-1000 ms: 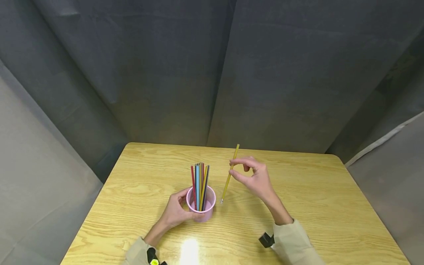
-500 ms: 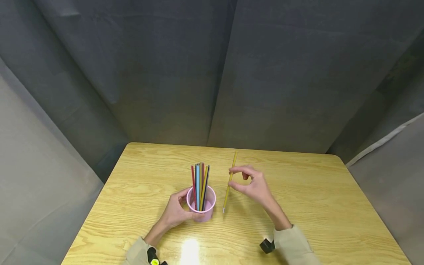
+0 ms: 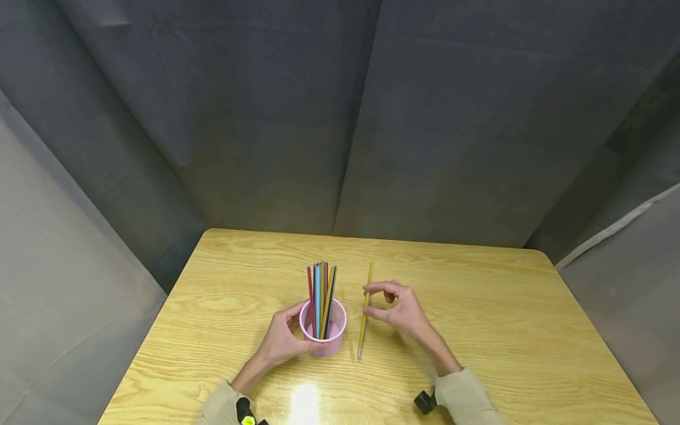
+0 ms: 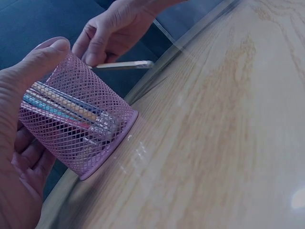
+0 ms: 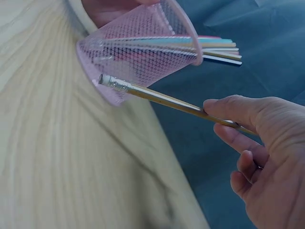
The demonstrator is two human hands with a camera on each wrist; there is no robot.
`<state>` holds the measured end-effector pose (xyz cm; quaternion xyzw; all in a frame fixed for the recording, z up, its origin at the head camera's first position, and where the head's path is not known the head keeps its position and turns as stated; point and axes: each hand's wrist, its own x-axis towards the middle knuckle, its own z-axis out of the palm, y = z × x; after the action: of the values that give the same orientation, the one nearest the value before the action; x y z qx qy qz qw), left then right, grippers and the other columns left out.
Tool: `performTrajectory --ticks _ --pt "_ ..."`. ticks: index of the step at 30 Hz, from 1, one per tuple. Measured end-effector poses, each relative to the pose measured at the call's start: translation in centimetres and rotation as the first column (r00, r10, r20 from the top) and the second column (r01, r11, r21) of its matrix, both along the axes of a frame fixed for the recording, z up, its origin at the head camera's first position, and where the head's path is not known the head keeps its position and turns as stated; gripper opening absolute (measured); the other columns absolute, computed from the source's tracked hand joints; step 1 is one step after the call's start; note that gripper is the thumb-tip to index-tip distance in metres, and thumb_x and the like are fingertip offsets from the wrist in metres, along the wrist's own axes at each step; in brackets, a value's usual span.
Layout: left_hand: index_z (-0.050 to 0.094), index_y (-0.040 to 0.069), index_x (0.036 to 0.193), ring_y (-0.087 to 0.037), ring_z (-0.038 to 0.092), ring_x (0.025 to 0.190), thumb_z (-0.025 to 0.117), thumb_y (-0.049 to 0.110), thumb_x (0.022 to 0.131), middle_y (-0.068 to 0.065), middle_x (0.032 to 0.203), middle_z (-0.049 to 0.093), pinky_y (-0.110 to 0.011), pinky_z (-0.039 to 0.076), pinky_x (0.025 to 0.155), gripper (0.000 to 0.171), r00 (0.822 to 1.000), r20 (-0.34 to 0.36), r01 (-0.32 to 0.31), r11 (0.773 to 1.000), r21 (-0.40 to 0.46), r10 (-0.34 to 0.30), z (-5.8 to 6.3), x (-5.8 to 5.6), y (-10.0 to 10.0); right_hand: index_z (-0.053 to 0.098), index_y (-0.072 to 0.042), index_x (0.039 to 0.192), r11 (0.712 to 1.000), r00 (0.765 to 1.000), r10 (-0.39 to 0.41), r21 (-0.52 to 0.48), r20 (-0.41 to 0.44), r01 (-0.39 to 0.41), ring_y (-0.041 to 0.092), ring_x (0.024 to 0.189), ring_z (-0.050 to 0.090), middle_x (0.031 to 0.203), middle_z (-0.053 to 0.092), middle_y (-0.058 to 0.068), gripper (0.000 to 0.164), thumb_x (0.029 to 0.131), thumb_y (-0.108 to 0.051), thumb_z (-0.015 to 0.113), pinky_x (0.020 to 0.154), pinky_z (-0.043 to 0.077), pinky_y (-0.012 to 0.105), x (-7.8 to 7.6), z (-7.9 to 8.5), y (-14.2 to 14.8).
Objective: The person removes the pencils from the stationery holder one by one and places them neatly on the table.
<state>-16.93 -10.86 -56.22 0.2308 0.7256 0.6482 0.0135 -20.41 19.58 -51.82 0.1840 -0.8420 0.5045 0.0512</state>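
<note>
Pinches a slim yellow wooden pencil [image 3: 366, 300] with the fingers [image 5: 231, 109] of the right hand [image 3: 402, 309], at three o'clock from a round pink mesh cup [image 3: 336, 346] of multicoloured pencils [image 3: 317, 295], and grips that cup's nine-o'clock side with the left hand [image 3: 281, 340].

We are seeing a wood-grain table [image 3: 504, 307] spreading beneath the left hand [image 3: 283, 339] and right hand [image 3: 402, 308], dark curtains [image 3: 255, 118] hanging beyond both, paler cloth [image 3: 58, 265] draping well left of the left hand, and white glare [image 3: 304, 404] shining nearer us than that hand
</note>
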Motion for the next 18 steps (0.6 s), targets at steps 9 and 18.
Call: performTrajectory --ticks 9,18 --pt "0.060 0.004 0.144 -0.021 0.068 0.116 0.098 0.010 0.068 -0.012 0.133 0.070 -0.033 0.055 0.104 0.085 1.000 -0.008 -0.012 1.000 -0.008 0.012 0.1 0.1 0.1 0.079 -0.014 0.111 1.000 1.000 0.001 0.023 0.031 -0.002 0.014 0.074 0.043 0.096 0.072 0.018 0.039 0.076 -0.004 0.092 0.067 0.036 0.023 -0.4 -1.9 -0.1" --pt "0.059 0.003 0.144 -0.022 0.068 0.117 0.097 0.009 0.068 -0.013 0.134 0.070 -0.034 0.054 0.105 0.086 1.000 -0.024 -0.007 1.000 -0.001 0.007 0.0 0.1 0.0 0.079 -0.013 0.114 0.999 0.995 0.020 0.035 0.099 -0.023 0.011 0.071 0.043 0.092 0.068 0.018 0.038 0.078 -0.009 0.092 0.070 0.038 0.023 -0.9 -2.5 -0.3"
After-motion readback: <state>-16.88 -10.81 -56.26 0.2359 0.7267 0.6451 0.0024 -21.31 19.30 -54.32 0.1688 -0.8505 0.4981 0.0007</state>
